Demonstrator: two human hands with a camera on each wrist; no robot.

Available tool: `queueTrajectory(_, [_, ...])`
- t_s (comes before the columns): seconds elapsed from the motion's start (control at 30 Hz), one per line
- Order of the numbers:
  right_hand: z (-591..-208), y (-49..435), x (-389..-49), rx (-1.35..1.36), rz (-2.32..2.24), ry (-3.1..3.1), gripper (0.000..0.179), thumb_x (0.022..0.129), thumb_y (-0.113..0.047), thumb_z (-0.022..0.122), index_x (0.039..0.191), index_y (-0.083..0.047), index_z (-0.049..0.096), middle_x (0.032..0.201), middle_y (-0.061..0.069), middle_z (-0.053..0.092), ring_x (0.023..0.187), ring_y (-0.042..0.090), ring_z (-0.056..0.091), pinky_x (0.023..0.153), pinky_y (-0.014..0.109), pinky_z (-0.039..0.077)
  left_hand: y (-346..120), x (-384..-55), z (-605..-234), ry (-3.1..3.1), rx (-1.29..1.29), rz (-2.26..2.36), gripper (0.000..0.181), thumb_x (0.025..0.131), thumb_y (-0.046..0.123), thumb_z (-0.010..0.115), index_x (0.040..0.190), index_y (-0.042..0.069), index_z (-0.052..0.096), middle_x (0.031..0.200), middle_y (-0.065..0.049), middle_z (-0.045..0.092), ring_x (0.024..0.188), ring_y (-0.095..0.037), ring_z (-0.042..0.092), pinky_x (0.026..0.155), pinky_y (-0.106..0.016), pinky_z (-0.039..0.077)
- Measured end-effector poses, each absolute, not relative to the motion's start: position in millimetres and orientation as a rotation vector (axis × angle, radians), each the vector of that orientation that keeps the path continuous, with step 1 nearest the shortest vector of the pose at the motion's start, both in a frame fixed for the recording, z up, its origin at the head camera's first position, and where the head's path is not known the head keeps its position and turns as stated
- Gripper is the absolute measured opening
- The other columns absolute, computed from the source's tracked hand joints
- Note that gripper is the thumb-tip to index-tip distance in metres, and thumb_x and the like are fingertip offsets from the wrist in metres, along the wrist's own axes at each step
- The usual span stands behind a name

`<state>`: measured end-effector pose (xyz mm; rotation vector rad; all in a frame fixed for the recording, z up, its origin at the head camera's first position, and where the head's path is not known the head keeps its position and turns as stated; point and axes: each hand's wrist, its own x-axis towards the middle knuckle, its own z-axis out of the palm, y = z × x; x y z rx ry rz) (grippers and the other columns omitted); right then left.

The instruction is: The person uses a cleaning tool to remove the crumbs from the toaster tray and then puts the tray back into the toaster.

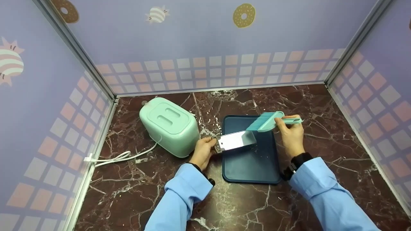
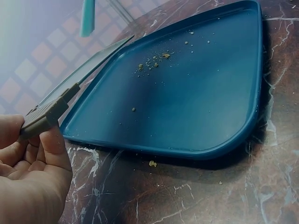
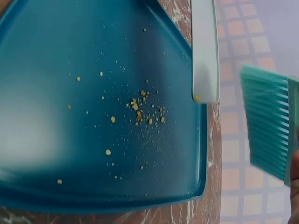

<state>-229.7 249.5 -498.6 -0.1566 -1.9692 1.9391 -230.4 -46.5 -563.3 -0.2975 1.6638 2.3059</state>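
Observation:
My left hand (image 1: 203,151) pinches the brown-grey end of a shiny metal crumb tray (image 1: 236,140), which is raised over a dark blue tray (image 1: 252,168). In the left wrist view the thumb and fingers grip that end piece (image 2: 44,117). My right hand (image 1: 292,136) holds a small turquoise brush (image 1: 268,123) by its handle, its bristles near the crumb tray's far end. The right wrist view shows a gap between the bristles (image 3: 266,123) and the crumb tray. Crumbs (image 3: 140,109) lie scattered on the blue tray, and a yellowish one sits at the crumb tray's tip.
A mint-green toaster (image 1: 171,125) with a lid stands left of the blue tray. Its white cord (image 1: 128,157) runs to the left wall. More crumbs dot the dark marbled tabletop (image 1: 128,192) behind and beside the tray. Patterned panels (image 1: 192,38) enclose the back and sides.

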Motion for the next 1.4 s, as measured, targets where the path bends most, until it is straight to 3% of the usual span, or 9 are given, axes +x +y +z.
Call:
queueTrajectory(0.07, [-501,247,-230,-0.155,1.926,-1.969,0.03,0.096,-0.01,0.072,0.109,0.008,0.051,0.078,-0.001,0.068,0.063,0.012,0.066,0.061,0.02,0.054,-46,-230,-564,1.651,-0.279,2.316,0.032,0.107,0.004,0.047,0.129,-0.02,0.05,0.098,-0.009,0.059,0.082,-0.014,0.058,0.069,-0.026,0.051])
queueTrajectory(0.17, [-507,246,-232,-0.183,1.803,-2.07,0.03,0.097,-0.014,0.072,0.109,0.006,0.052,0.08,-0.004,0.069,0.066,0.012,0.068,0.063,0.022,0.057,-46,-230,-565,1.649,-0.271,2.328,0.032,0.106,0.003,0.047,0.129,-0.02,0.05,0.095,-0.006,0.059,0.081,-0.013,0.059,0.069,-0.025,0.051])
queueTrajectory(0.4, [-528,252,-240,-0.236,1.643,-2.187,0.036,0.098,-0.026,0.072,0.111,0.002,0.054,0.084,-0.008,0.069,0.071,0.009,0.068,0.065,0.02,0.056,-45,-229,-563,1.643,-0.285,2.332,0.038,0.107,0.003,0.047,0.135,-0.021,0.045,0.098,-0.007,0.06,0.083,-0.014,0.06,0.07,-0.025,0.052])
queueTrajectory(0.63, [-535,255,-239,-0.213,1.525,-2.244,0.041,0.096,-0.037,0.073,0.108,-0.002,0.055,0.082,0.0,0.07,0.069,0.003,0.065,0.061,0.017,0.051,-45,-230,-563,1.654,-0.31,2.318,0.042,0.106,0.004,0.049,0.14,-0.02,0.043,0.103,-0.009,0.059,0.085,-0.014,0.061,0.072,-0.026,0.053])
queueTrajectory(0.87, [-538,259,-238,-0.186,1.373,-2.347,0.038,0.098,-0.039,0.07,0.106,-0.005,0.056,0.087,0.009,0.07,0.069,0.004,0.06,0.061,0.016,0.045,-47,-229,-564,1.669,-0.271,2.315,0.038,0.106,0.004,0.048,0.135,-0.021,0.046,0.097,-0.007,0.059,0.082,-0.013,0.059,0.07,-0.025,0.051])
queueTrajectory(1.07, [-539,264,-237,-0.185,1.323,-2.394,0.037,0.098,-0.04,0.069,0.103,-0.007,0.055,0.084,0.006,0.07,0.069,0.004,0.06,0.063,0.018,0.045,-48,-230,-565,1.672,-0.229,2.315,0.031,0.107,0.004,0.047,0.126,-0.02,0.052,0.092,-0.006,0.061,0.08,-0.013,0.06,0.07,-0.026,0.052])
queueTrajectory(1.27, [-540,268,-233,-0.176,1.334,-2.44,0.037,0.1,-0.042,0.065,0.103,-0.006,0.054,0.083,0.008,0.07,0.065,0.003,0.06,0.059,0.019,0.045,-50,-229,-563,1.683,-0.24,2.293,0.036,0.107,0.005,0.047,0.134,-0.02,0.049,0.098,-0.007,0.06,0.085,-0.014,0.06,0.073,-0.027,0.052])
queueTrajectory(1.4, [-541,271,-232,-0.154,1.436,-2.424,0.037,0.101,-0.04,0.064,0.105,-0.005,0.053,0.079,0.012,0.071,0.06,0.016,0.068,0.052,0.02,0.051,-50,-229,-563,1.681,-0.264,2.289,0.041,0.107,0.006,0.048,0.14,-0.019,0.045,0.106,-0.009,0.06,0.09,-0.014,0.059,0.077,-0.027,0.052])
